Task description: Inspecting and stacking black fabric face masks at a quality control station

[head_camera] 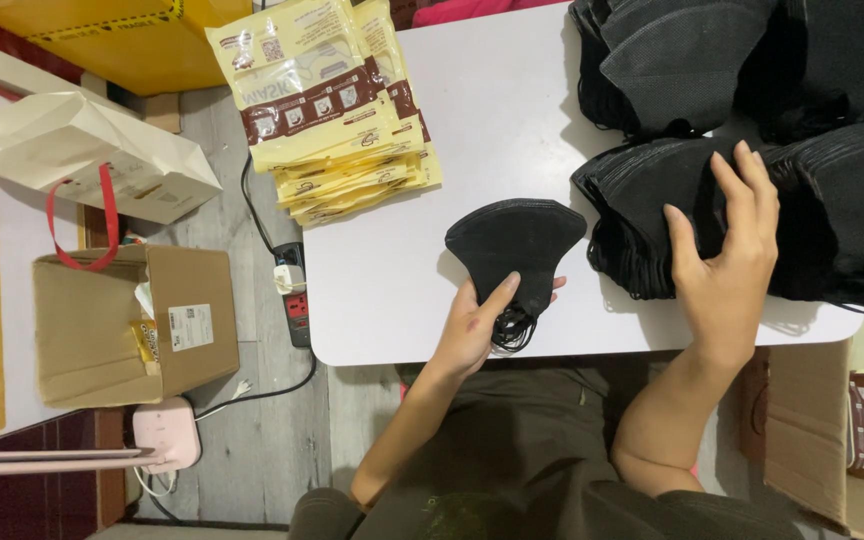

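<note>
My left hand (477, 325) grips a small stack of folded black masks (514, 245) by its lower end, ear loops hanging at the near edge of the white table (392, 300). My right hand (727, 255) rests with fingers spread on a thick pile of black masks (642, 200) at the right of the table, fingertips touching its top. More black mask piles (692, 55) lie behind it and to the right.
A fanned stack of yellow and brown flat packets (332, 110) lies at the table's far left. On the floor to the left stand a brown cardboard box (132, 330), a white paper bag (82, 150) and a power strip (294, 290). Another open box (832, 430) sits at the right.
</note>
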